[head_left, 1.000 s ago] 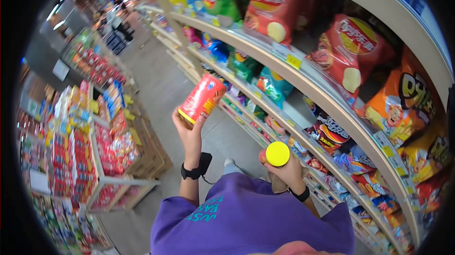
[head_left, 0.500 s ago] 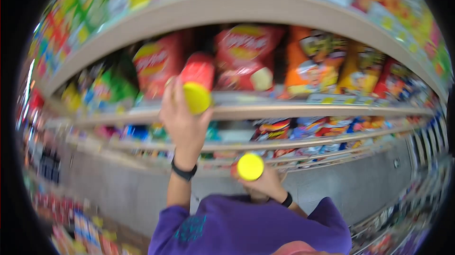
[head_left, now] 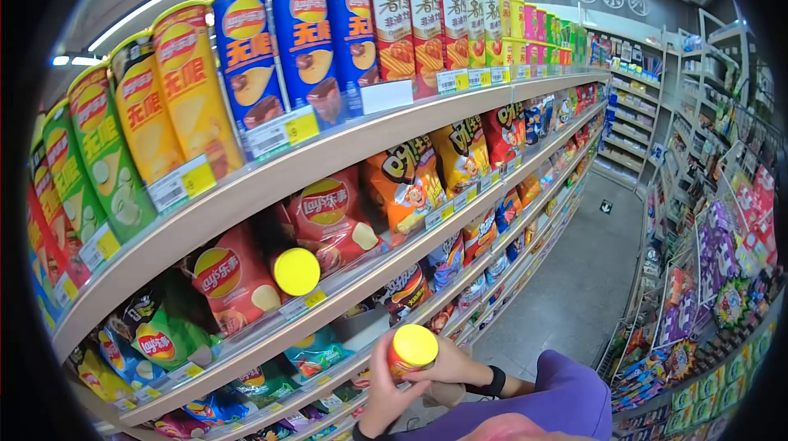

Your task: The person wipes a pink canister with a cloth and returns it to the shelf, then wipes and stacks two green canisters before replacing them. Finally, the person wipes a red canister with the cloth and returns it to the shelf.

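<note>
A potato chip canister point(head_left: 408, 363) with a yellow lid and a reddish side stands upright between my hands in front of the lower shelves. My left hand point(head_left: 382, 392) wraps round its near left side. From the right, my right hand point(head_left: 454, 365) closes on the same canister, its fingers partly hidden behind it. Another canister point(head_left: 297, 272) rests on the middle shelf with its yellow lid facing me, its body mostly hidden. Red bags of chips point(head_left: 223, 281) stand on both sides of it, one more red bag point(head_left: 330, 215) being to the right.
Several chip canisters point(head_left: 308, 47) and snack boxes point(head_left: 391, 31) line the top shelf, with price tags along its edge point(head_left: 353, 133). Orange snack bags point(head_left: 404, 178) continue rightwards. A grey aisle floor point(head_left: 550, 277) runs beside the shelves, with racks of goods point(head_left: 722, 301) across it.
My left hand has let go of the canister on the shelf and come down to the one in my right hand. The view has swung right and up, showing the top shelf and aisle.
</note>
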Demonstrator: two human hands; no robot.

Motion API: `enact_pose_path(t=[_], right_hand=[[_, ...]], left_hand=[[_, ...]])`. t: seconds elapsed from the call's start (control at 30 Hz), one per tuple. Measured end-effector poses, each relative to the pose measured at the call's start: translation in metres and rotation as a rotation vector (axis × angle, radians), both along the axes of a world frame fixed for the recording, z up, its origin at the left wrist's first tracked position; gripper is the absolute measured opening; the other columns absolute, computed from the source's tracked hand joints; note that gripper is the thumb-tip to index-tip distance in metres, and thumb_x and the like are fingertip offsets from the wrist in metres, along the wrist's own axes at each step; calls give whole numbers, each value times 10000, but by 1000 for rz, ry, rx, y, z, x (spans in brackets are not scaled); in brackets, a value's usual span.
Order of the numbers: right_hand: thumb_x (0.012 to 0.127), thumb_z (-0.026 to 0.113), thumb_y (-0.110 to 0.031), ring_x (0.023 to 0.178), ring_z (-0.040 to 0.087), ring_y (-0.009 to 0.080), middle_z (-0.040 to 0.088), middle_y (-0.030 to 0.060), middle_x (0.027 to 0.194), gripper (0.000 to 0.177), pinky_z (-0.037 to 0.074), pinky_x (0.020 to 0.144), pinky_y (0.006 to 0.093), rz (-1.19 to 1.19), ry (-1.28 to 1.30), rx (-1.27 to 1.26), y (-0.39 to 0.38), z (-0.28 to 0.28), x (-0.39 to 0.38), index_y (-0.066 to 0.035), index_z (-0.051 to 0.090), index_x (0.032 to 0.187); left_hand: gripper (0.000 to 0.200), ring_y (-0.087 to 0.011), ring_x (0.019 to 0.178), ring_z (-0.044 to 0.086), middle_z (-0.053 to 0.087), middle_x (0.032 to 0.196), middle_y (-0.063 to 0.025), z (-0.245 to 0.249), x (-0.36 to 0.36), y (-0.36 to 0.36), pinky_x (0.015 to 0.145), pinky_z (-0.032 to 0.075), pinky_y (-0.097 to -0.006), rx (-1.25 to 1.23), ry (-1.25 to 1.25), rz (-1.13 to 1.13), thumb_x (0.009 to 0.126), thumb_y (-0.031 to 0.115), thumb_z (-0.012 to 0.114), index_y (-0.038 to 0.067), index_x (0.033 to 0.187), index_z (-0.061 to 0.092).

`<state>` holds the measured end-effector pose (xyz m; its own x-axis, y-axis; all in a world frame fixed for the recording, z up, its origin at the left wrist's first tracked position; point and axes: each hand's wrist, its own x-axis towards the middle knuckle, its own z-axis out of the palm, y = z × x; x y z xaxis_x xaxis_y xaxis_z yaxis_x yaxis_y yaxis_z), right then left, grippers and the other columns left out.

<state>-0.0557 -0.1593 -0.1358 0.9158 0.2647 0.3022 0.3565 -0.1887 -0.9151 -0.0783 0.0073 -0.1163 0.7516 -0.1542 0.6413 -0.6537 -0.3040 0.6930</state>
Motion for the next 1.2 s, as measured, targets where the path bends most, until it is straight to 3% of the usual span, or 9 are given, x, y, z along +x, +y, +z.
enact_pose_path(t=[0.2,0.37,0.47,0.57,0.77,0.83,0.97,1.03,1.2], right_hand=[[693,774,-402,1008,628,340,632,190,1125,739,493,849,379,78,-62,-194,24,-5,-25,-31,491,1266],[680,829,-342,1089,582,251,615,156,1142,899,431,959,358,337,21,-260,22,5,-47,9,358,1361],[682,840,-250,1052,581,177,611,117,1073,718,451,929,322,4,-68,-47,-1,28,-56,-14,448,1235],[691,815,-151,1111,544,244,535,132,1200,528,437,946,363,-222,-528,28,-6,43,-80,-43,534,1124],[688,773,-184,1161,506,309,493,132,1303,553,421,967,415,55,-511,-131,-40,1,-149,-82,564,1190],[719,734,-168,1174,495,305,483,131,1311,492,406,977,409,121,-529,-148,-60,-13,-184,-76,573,1174],[665,733,-129,969,591,290,582,93,1180,447,480,814,389,107,-579,-126,-93,-3,-220,-91,640,1101],[660,737,-137,871,594,275,596,79,1154,428,488,725,367,-265,-712,-193,-110,8,-223,-99,654,1077],[656,748,-164,841,591,252,615,66,1112,374,488,707,355,-210,-663,-253,-114,-10,-283,-98,677,1016]], left_hand=[[817,-246,1086,547,542,1189,-148,-36,-12,25,940,437,-361,-65,187,-52,654,207,821,8,1320,391],[489,-192,986,596,584,1102,-111,-88,-34,53,871,493,-325,-659,540,86,847,127,647,45,1269,414],[403,-188,979,602,566,1156,-110,-98,-52,50,846,504,-327,-1003,652,4,909,127,563,36,1273,415],[345,-202,1022,593,565,1169,-102,-91,-74,13,880,493,-341,-1056,679,-116,960,171,487,40,1272,416],[478,-216,1061,583,576,1188,-114,-71,-114,-48,906,470,-365,-1181,883,-257,980,394,393,20,1272,449],[536,-225,1033,599,578,1183,-121,-79,-123,-45,878,493,-379,-1132,786,-638,954,450,419,20,1272,447],[484,-220,1070,590,568,1202,-127,-92,-156,-80,922,489,-370,-733,840,-459,942,339,485,27,1305,418],[501,-209,1131,555,531,1258,-119,-97,-184,-102,952,468,-361,-836,1138,-492,924,297,520,54,1339,380],[534,-213,1116,565,542,1234,-122,-92,-216,-126,956,466,-359,-876,987,-498,901,329,554,49,1324,387]])
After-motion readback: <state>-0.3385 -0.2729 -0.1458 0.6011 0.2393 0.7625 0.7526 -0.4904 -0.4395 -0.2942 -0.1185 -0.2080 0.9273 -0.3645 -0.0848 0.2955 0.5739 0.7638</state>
